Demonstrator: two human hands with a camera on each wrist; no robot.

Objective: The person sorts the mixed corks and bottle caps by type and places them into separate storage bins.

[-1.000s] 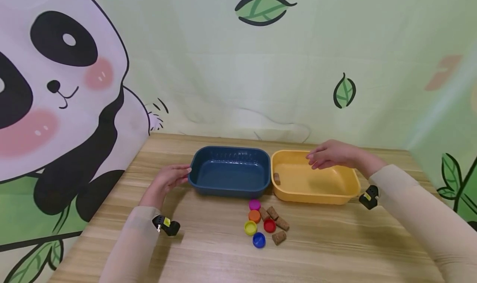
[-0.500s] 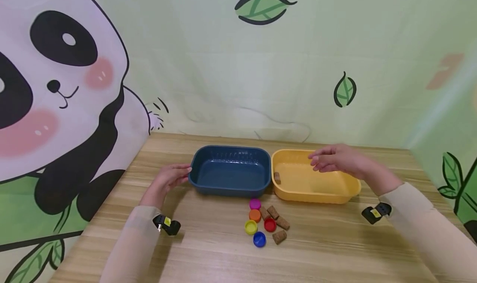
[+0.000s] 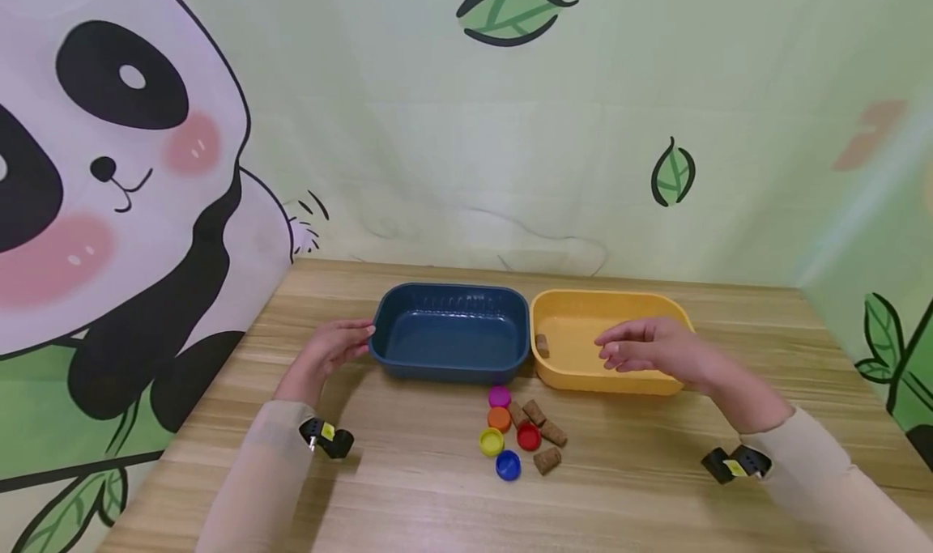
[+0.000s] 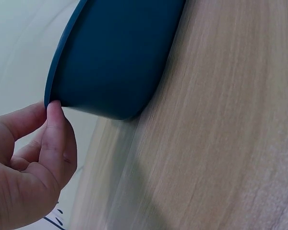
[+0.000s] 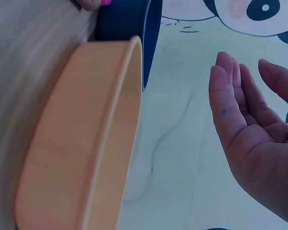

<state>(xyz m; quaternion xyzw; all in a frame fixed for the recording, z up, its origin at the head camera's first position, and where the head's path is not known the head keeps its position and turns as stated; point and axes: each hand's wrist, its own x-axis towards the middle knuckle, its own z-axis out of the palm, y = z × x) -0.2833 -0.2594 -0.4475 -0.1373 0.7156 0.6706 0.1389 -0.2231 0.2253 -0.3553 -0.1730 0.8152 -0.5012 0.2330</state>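
Fingers relaxed and empty, the right hand (image 3: 651,352) is being held above the yellow tray's (image 3: 583,379) front rim. One cork (image 3: 542,345) is lying inside against the tray's left wall. The loose corks (image 3: 541,436) and bottle caps (image 3: 503,440) are being left on the table (image 3: 408,488), toward the person and leftward of that hand, nearer it than the left. The blue tray (image 3: 452,367) is being touched at its left rim by the left hand (image 3: 331,350), fingertips (image 4: 54,110) lightly curled. Open tabletop is lying around the cluster.

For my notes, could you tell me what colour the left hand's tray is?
Dark blue tray, clearest in the head view.
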